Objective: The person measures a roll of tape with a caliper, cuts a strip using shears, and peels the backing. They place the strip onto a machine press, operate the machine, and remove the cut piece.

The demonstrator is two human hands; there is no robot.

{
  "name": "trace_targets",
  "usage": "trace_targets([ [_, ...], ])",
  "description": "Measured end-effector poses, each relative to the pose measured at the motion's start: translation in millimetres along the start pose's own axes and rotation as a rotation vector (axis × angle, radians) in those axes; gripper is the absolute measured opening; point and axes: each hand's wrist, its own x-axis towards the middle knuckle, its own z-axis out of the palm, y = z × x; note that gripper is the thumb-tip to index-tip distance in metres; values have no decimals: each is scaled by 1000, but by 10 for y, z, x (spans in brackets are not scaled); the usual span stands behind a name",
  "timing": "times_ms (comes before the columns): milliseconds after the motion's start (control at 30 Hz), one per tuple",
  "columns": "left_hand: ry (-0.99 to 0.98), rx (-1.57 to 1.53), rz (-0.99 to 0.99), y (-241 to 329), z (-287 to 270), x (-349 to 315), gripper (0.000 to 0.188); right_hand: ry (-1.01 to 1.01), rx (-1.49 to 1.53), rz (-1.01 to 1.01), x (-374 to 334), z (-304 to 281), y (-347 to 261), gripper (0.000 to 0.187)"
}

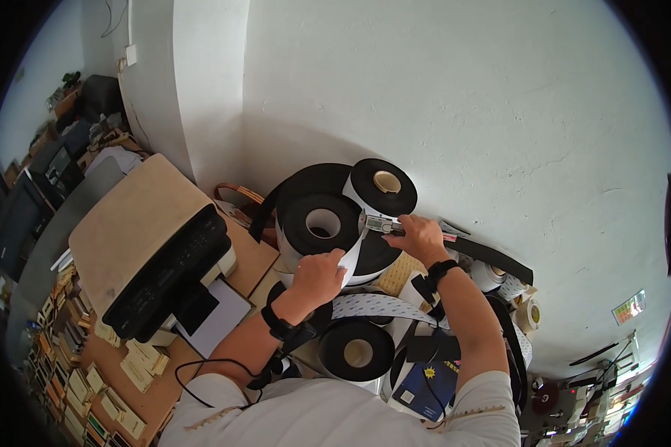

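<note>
My right hand (419, 240) is closed around a digital caliper (379, 224) with a small grey display. The caliper's jaws point left and sit at the upper end of a white-faced strip (356, 258); whether they touch it I cannot tell. Lower down, the fingers of my left hand (319, 276) are closed on that strip. Just behind my left hand lies a black roll of tape (297, 223) with a white core. A second black roll with a cardboard core (386, 182) leans beyond the caliper, against larger black rolls.
A printer with a tan lid (138, 231) stands on the wooden desk at left, paper in its tray. Nearer me are another black roll (375, 353), a patterned white strip (384, 306) and a dark blue booklet (427, 389). A white wall (462, 97) rises behind the rolls.
</note>
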Motion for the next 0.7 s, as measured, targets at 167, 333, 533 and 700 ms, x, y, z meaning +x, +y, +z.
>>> trace_targets([
  [167, -46, -7, -9, 4, 27, -56, 35, -113, -54, 279, -13, -32, -224, 44],
  [333, -63, -38, -30, 10, 84, -135, 36, 60, 98, 552, -209, -17, -329, 44],
  [533, -127, -105, -43, -18, 407, -233, 35, 52, 393, 975, -1239, -320, -639, 44],
  [700, -288, -74, -31, -82, 592, -307, 36, 8, 488, 1340, -2640, -469, -1098, 41],
])
